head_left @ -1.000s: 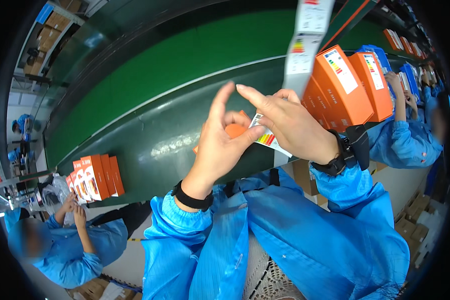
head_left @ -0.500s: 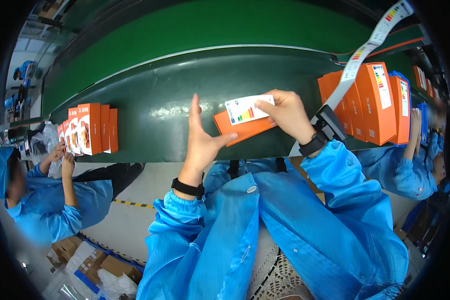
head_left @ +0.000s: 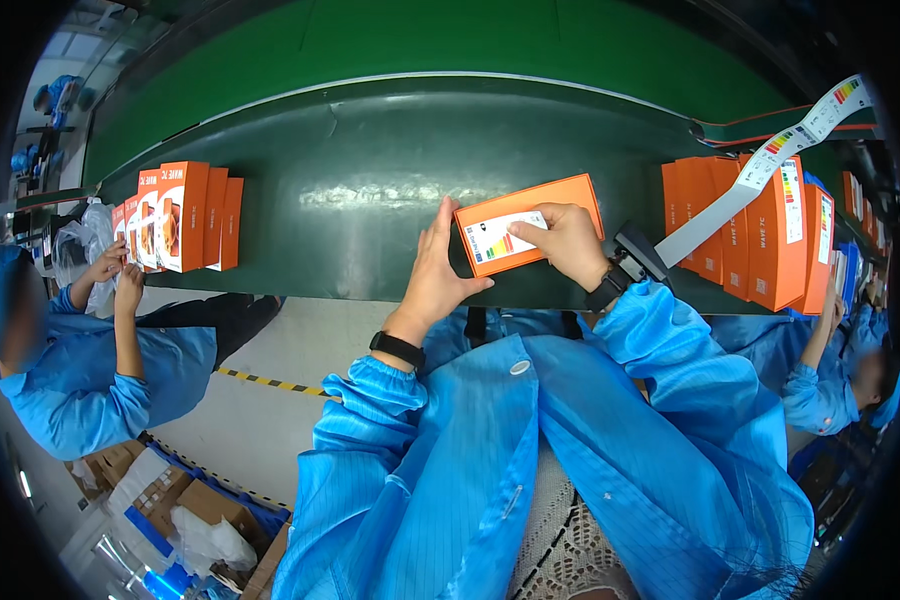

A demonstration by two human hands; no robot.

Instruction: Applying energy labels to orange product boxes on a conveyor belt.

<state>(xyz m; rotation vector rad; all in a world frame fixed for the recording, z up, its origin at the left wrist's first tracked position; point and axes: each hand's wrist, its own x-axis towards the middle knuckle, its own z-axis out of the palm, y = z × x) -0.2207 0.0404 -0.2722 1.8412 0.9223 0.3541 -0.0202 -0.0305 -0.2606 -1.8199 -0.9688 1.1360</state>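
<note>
An orange box (head_left: 562, 194) lies slightly tilted on the dark green work surface in front of me. A white label (head_left: 485, 240) with coloured bars lies against the box's top face, toward its left end. My right hand (head_left: 570, 246) has its thumb pressed on the label's right part, its other fingers bent behind. My left hand (head_left: 436, 268) is at the box's left end, fingers stretched and thumb spread apart; it seems to touch the edge. By my right wrist sits a black device (head_left: 641, 253), and a strip of similar labels (head_left: 705, 220) runs behind it to the upper right.
Orange boxes (head_left: 760, 245) stand in a row at the right, some with labels. More orange boxes (head_left: 183, 217) stand at the left beside a co-worker's hands (head_left: 120, 275). Another person (head_left: 820, 370) works at the right. Beyond lies a bright green belt (head_left: 420, 45).
My left hand has come to the box's left end. The label has lowered onto the box with my right hand, and the box is turned a little. The view has shifted.
</note>
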